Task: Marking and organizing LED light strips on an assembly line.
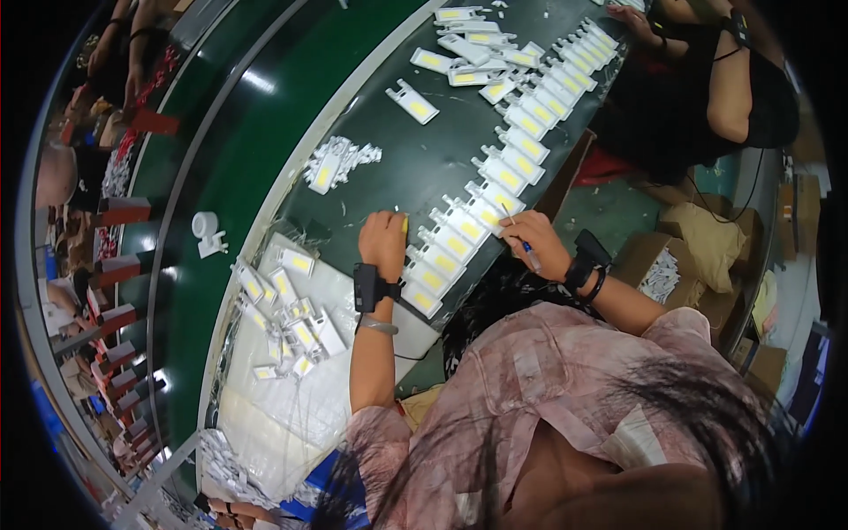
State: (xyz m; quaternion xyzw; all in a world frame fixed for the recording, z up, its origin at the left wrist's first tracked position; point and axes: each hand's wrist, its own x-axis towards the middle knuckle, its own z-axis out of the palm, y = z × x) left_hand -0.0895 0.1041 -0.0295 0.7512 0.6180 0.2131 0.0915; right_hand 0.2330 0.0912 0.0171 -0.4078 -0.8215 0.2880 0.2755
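Right hand (530, 237) pinching thin tool (519, 231), tip up-left toward parts row (495, 190).

Beyond the work surface, a glossy green conveyor belt (256, 97). On it, a small white plastic fitting (208, 231). At far left, a row of dark red rectangular blocks (119, 291). On the floor at right, brown cardboard boxes (649, 256), one holding white parts. At top right, a co-worker's bare arm (729, 84).
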